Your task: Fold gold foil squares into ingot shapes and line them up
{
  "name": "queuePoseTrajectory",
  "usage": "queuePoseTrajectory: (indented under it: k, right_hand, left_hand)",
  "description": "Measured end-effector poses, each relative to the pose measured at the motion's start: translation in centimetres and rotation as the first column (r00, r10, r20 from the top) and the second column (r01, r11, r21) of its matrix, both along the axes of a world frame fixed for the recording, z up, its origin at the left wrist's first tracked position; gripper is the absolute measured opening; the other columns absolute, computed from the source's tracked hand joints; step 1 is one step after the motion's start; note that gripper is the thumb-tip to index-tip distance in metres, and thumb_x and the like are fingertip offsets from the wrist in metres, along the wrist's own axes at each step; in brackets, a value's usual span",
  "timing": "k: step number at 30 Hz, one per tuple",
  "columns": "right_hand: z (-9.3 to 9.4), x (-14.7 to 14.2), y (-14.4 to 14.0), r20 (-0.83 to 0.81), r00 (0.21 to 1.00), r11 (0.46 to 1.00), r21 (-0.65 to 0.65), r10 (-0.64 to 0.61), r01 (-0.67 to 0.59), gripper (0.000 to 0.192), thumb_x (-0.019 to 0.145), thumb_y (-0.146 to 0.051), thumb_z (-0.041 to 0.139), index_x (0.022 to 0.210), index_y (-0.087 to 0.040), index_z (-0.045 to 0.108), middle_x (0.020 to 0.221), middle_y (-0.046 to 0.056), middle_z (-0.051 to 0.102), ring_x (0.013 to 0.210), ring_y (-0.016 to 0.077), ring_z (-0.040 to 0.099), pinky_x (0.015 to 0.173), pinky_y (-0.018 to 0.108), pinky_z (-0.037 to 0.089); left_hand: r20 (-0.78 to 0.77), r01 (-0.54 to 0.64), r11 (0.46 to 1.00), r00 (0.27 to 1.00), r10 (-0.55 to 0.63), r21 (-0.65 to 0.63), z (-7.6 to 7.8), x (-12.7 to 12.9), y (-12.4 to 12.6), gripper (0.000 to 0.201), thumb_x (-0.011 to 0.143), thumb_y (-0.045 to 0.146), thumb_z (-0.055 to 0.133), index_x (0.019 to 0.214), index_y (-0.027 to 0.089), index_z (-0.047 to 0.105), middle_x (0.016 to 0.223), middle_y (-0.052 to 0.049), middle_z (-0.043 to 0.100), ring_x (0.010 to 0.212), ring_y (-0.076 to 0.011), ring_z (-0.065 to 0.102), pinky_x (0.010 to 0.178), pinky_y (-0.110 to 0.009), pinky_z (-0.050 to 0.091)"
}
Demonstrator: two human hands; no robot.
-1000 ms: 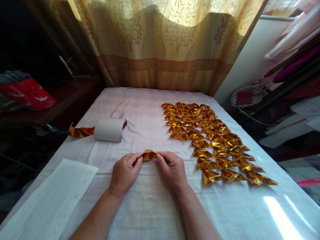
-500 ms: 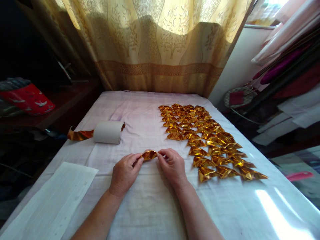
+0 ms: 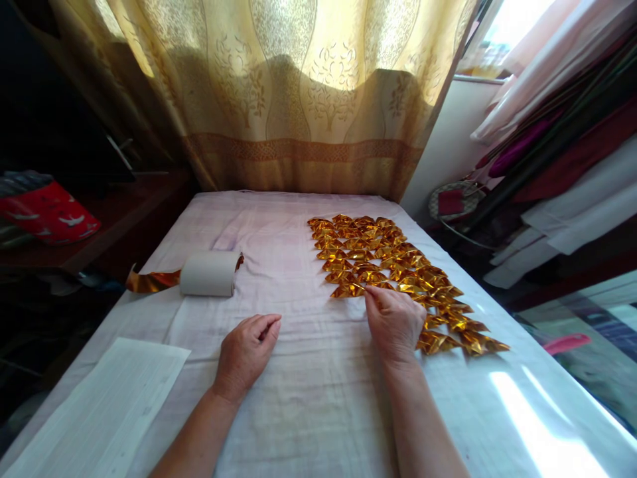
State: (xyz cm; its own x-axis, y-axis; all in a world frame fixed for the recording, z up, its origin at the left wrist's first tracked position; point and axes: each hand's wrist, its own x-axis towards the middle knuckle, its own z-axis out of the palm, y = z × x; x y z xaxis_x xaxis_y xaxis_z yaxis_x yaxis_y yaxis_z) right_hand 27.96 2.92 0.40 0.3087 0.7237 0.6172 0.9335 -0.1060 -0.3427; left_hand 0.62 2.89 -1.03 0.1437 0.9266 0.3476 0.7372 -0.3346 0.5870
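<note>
At near-left edge of gold foil rows (image 3: 398,265): right hand (image 3: 395,325) pinching folded foil piece (image 3: 348,291), I judge placing; left hand (image 3: 246,352) empty, loosely curled; next, align, release.

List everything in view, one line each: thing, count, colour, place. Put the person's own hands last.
folded foil pieces: dozens, gold, in rows on the right half of the table.
roll: one, white outside with a gold foil tail, lying on its side on the table's left.
paper sheet: one, white, near left corner of the table.
tablecloth: one, white, covering the table.
curtain: one, gold with a tree pattern, behind the table.
red bag: one, red with white marks, on the dark shelf at far left.
stacked fabrics: several, pink, purple, red and white, at far right.
left hand: one, loosely curled, empty, resting on the cloth.
right hand: one, fingertips on a foil piece at the near edge of the rows.
</note>
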Motion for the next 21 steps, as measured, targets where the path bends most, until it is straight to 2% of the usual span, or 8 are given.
queuePoseTrajectory:
  k: [5,10,13,16,21]
  right_hand:
    - [-0.5,-0.3,0.2,-0.011,1.0,0.997,-0.071,-0.011,0.01,0.019,0.089,-0.028,0.059,0.087,-0.023,0.077,0.083,0.007,0.076,0.078,0.0224,0.062,0.082,0.038,0.032]
    - [0.3,-1.2,0.3,-0.007,1.0,0.99,-0.138,-0.01,0.009,0.022,0.087,-0.023,0.057,0.102,-0.02,0.074,0.1,0.01,0.073,0.088,0.0247,0.06,0.079,0.036,0.037]
    - [0.4,-2.1,0.2,-0.027,0.998,0.985,-0.16,0.057,-0.061,0.022,0.088,-0.021,0.052,0.094,-0.024,0.073,0.093,0.005,0.072,0.076,0.0193,0.061,0.069,0.03,0.04]
    - [-0.1,-3.1,0.3,-0.058,0.996,0.961,-0.264,0.071,-0.084,0.02,0.086,-0.018,0.054,0.088,-0.024,0.072,0.089,0.003,0.072,0.067,0.0173,0.061,0.062,0.028,0.041]
    - [-1.1,-3.7,0.5,-0.063,0.989,0.934,-0.325,0.135,-0.148,0.019,0.087,-0.014,0.054,0.089,-0.021,0.072,0.097,0.008,0.071,0.082,0.0212,0.066,0.071,0.03,0.048]
  left_hand:
    - [0.006,0.006,1.0,1.0,-0.006,0.004,0.1,-0.1,0.0,0.028,0.091,0.036,0.049,0.092,0.026,0.075,0.09,-0.002,0.078,0.081,-0.0176,0.072,0.075,-0.027,0.056]
    - [0.001,0.004,1.0,1.0,-0.004,0.002,0.1,-0.1,0.1,0.028,0.091,0.037,0.05,0.092,0.026,0.076,0.089,-0.002,0.078,0.081,-0.018,0.072,0.077,-0.027,0.057]
    - [0.009,0.004,1.0,1.0,-0.004,0.005,-0.1,-0.2,0.1,0.028,0.091,0.037,0.05,0.092,0.026,0.076,0.09,-0.002,0.078,0.082,-0.0183,0.073,0.077,-0.028,0.057]
    - [0.02,0.004,1.0,1.0,-0.004,0.001,-0.1,-0.2,0.1,0.028,0.091,0.037,0.05,0.092,0.026,0.076,0.091,-0.002,0.078,0.083,-0.0182,0.073,0.077,-0.028,0.057]
    - [0.018,0.008,1.0,1.0,-0.008,-0.007,0.1,-0.1,0.1,0.028,0.091,0.035,0.05,0.092,0.026,0.076,0.088,-0.002,0.078,0.081,-0.0177,0.072,0.076,-0.027,0.057]
